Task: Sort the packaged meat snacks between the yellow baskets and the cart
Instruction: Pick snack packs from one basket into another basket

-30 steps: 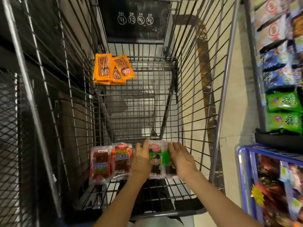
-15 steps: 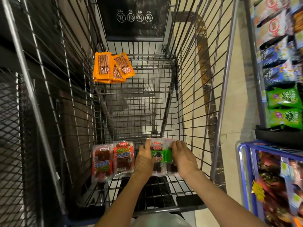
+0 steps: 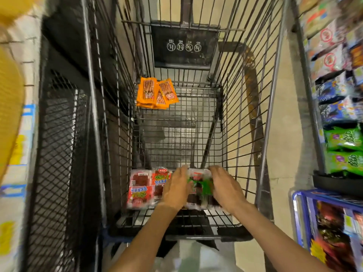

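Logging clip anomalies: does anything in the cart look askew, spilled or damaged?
Only the orange packets in the far left corner of the cart: they lie fanned and overlapping, unlike the red packs lying side by side at the near end. No spill or damage shows.

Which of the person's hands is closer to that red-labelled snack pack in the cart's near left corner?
Left. The left hand lies a short way right of the red-labelled pack, against the green-labelled packs; the right hand is farther right, on those packs' other side.
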Demonstrator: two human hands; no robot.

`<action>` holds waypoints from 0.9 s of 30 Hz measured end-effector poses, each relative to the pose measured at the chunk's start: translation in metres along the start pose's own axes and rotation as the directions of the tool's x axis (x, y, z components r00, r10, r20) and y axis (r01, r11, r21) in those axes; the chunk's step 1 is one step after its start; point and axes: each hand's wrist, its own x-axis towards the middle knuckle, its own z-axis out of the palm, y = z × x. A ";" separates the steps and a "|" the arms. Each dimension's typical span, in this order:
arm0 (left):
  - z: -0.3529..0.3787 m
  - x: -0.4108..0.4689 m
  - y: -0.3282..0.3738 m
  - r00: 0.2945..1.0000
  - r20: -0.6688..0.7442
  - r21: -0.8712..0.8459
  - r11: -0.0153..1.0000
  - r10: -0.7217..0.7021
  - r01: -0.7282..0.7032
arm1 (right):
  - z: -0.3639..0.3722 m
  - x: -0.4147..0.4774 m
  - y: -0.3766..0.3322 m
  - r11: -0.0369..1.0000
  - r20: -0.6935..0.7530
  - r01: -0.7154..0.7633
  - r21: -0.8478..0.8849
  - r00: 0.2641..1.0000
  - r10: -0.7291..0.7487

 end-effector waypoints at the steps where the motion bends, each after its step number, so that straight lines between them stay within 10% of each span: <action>1: -0.010 -0.009 0.001 0.999 -0.023 -0.019 0.999 0.031 -0.032 | -0.009 -0.003 -0.006 0.999 -0.014 0.038 0.021 0.999 -0.037; 6: -0.058 -0.072 0.005 0.949 -0.314 -0.100 0.994 -0.002 -0.031 | -0.056 -0.030 -0.041 0.952 -0.085 0.259 0.160 0.965 -0.248; 13: -0.072 -0.230 0.002 0.667 -0.697 -0.396 0.917 -0.262 -0.053 | -0.094 -0.096 -0.096 0.795 -0.141 0.541 0.275 0.840 -0.523; 27: 0.006 -0.463 -0.023 0.093 -0.730 -0.681 0.732 -0.677 -0.020 | -0.059 -0.230 -0.202 0.465 -0.015 0.772 0.433 0.522 -0.853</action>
